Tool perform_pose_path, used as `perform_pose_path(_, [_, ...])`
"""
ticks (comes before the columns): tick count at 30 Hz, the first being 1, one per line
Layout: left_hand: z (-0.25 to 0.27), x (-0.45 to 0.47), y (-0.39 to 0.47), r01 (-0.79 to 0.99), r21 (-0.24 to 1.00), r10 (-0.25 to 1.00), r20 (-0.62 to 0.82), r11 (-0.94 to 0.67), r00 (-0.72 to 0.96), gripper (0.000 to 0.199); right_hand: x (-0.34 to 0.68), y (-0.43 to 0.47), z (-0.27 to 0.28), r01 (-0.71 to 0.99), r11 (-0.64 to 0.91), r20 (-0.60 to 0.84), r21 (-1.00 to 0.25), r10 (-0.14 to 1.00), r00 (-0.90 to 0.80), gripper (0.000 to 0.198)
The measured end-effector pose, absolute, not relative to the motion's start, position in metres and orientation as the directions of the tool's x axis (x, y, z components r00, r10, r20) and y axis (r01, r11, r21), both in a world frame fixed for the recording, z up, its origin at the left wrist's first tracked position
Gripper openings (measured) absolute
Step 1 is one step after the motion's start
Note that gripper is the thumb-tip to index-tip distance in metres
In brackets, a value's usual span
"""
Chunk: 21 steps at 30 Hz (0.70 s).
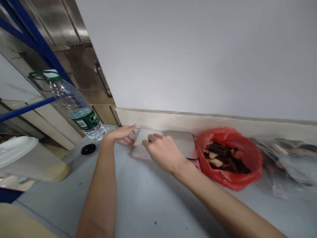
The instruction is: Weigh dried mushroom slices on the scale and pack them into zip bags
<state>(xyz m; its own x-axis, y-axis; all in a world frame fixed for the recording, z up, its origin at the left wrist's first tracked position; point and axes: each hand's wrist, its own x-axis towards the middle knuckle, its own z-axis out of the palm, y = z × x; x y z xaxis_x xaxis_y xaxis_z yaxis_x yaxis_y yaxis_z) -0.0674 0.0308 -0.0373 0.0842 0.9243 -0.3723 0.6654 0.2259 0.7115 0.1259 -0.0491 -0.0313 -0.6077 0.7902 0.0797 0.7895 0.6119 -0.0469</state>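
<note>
A flat white stack (141, 142), perhaps plastic bags or sheets, lies on the grey table by the wall. My left hand (122, 135) is at its left edge, palm side toward it, with the fingers stretched out and apart. Over the stack's right part is my right hand (162, 148), its fingers curled in and the thumb and forefinger close together. Whatever these fingertips hold, if anything, is too small to make out. A flat device with a light square top (182, 143), like a small scale, rests just right of the stack, behind my right hand.
To the right stands a red plastic bag (230, 180) of dark and pale dried pieces, beside clear bags (289, 168) of similar pieces. At left are a large water bottle (84, 114), a round black lid (88, 149) and a whitish bucket (32, 165). The wall (198, 59) bounds the table's back.
</note>
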Motion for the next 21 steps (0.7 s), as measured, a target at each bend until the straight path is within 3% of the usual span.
perform_pose_path(4, [-0.047,-0.068,0.035,0.716,0.673,0.888,-0.428,0.187,0.170,0.046,0.108,-0.052,-0.057,0.757,0.649,-0.061,-0.070,0.755,-0.653,0.031])
perform_pose_path(9, [-0.053,-0.051,0.049,0.812,0.582,0.914,-0.309,-0.036,0.262,0.032,0.109,-0.053,-0.069,0.763,0.642,-0.120,-0.075,0.754,-0.646,0.034])
perform_pose_path(14, [-0.059,-0.028,0.047,0.818,0.538,0.856,-0.309,-0.203,0.416,0.044,0.108,-0.059,-0.067,0.766,0.639,-0.141,-0.076,0.753,-0.643,0.041])
perform_pose_path(21, [-0.067,-0.014,0.047,0.867,0.415,0.830,-0.353,-0.276,0.433,0.067,0.116,-0.065,-0.068,0.756,0.640,-0.133,-0.135,0.744,-0.654,0.036])
